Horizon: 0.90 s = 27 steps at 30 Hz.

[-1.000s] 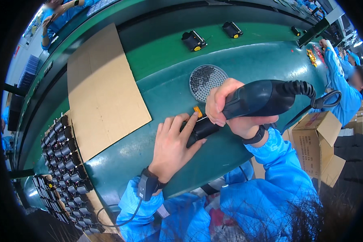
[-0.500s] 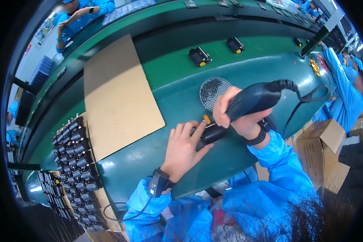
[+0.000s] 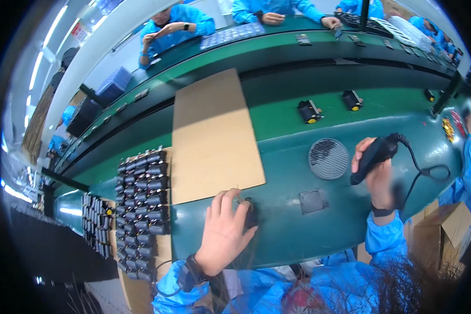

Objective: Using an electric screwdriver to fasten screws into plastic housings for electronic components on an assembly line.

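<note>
My left hand (image 3: 225, 230) is closed round a small black box-like device (image 3: 251, 215) low over the green bench, just off the cardboard's near corner. The fingers cover much of the device. My right hand (image 3: 376, 178) grips a black corded electric screwdriver (image 3: 372, 158), its coiled cord leading off to the right. Its tip end points down and left. Between my hands a dark square plate (image 3: 313, 202) lies on the bench. Beyond it, beside the right hand, sits a round dish (image 3: 328, 158) partly filled with small dark pieces, too small to make out.
A cardboard sheet (image 3: 214, 141) lies ahead, and rows of black devices (image 3: 144, 199) stand on cardboard at left. Two similar devices, one here (image 3: 310, 111), sit on the green conveyor (image 3: 282, 123). Co-workers in blue sit across. An open carton (image 3: 439, 230) stands at right.
The view has swung, shifting the scene rightward. My left hand has drawn the black device away to the left from under the screwdriver. My right hand has moved the screwdriver off to the right.
</note>
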Available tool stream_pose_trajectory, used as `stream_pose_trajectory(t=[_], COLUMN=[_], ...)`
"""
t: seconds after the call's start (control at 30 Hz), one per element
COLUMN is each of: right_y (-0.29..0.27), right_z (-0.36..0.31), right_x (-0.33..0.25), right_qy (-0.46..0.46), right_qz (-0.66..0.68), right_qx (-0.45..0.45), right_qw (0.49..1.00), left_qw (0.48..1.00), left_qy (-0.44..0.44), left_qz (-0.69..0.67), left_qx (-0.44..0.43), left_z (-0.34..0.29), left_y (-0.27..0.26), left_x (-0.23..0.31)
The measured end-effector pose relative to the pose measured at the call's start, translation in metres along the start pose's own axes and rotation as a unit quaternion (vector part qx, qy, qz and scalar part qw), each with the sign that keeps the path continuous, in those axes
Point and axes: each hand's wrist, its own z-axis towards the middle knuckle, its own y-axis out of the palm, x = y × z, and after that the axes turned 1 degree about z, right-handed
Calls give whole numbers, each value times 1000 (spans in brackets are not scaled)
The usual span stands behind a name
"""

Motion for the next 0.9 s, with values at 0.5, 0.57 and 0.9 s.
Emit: stream_pose_trajectory(t=[0.5,0.57,0.9], right_y=[-5,-12,-7], right_z=[-11,-12,-8], right_x=[8,9,4], right_qy=[5,-1,10], right_qz=[26,16,-17], right_qx=[18,42,36], right_qw=[999,999,999], left_qw=[986,988,924], left_qy=[-15,-81,-361], left_qz=[-167,-114,57], left_qx=[21,65,113], left_z=[-45,-69,-172], left_y=[25,9,-12], left_x=[-13,-37,-95])
